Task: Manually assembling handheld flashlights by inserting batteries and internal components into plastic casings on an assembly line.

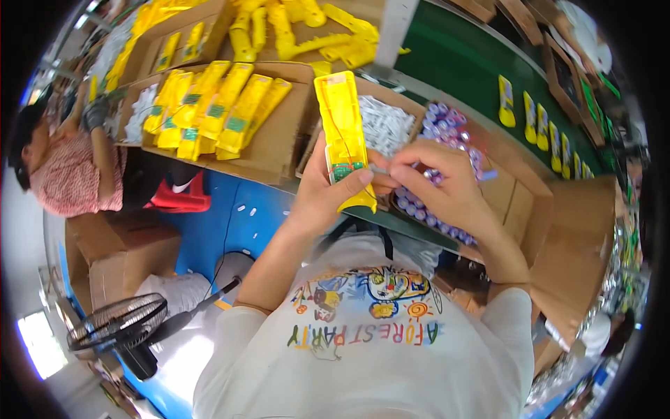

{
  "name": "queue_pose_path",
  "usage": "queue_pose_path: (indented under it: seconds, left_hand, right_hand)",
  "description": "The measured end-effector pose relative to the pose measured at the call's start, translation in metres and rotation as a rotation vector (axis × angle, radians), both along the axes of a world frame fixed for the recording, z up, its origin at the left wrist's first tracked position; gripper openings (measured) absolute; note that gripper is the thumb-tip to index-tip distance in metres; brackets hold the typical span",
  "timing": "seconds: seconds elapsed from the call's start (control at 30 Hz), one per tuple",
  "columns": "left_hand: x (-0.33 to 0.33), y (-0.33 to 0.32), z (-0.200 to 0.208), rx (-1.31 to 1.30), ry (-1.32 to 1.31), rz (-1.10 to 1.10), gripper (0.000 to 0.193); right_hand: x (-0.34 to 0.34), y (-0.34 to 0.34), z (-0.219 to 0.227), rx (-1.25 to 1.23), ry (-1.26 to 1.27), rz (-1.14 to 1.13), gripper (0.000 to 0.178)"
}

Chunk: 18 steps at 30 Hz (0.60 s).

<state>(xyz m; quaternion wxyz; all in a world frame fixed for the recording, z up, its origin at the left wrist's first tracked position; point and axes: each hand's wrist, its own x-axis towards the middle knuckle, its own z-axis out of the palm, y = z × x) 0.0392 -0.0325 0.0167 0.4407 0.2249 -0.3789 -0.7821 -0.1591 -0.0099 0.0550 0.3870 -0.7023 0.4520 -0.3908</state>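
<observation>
My left hand (315, 194) is wrapped round a long yellow plastic housing (340, 105), held upright with its hollow side facing me. A small green circuit board (343, 170) with thin wires sits in its lower part, and my left thumb presses beside it. My right hand (447, 183) is closed in a pinch just right of the housing. Something small and pale shows at its fingertips, too little to name. Beyond my hands stands a box of small white parts (384, 129). Purple cylindrical cells (443, 126) are packed in rows beside and under my right hand.
At the left, a carton (279, 157) holds yellow housings with boards (216, 112). More yellow shells (307, 31) lie behind it. A green conveyor (447, 52) carries yellow pieces (506, 101). An open carton (572, 230) stands right. A fan (115, 321), red stool (183, 197) and another person (73, 167) are left.
</observation>
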Motion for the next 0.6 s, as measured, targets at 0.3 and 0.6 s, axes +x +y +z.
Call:
queue_pose_path:
  seconds: [0.3, 0.6]
  left_hand:
    - [-0.015, 0.015, -0.011, -0.051, -0.061, -0.126, 0.088]
    - [-0.014, 0.018, -0.016, 0.248, 0.225, -0.121, 0.054]
  right_hand:
    - [0.025, 0.027, -0.025, -0.300, 0.070, -0.304, 0.015]
    - [0.024, 0.020, -0.040, -0.436, 0.093, -0.234, 0.015]
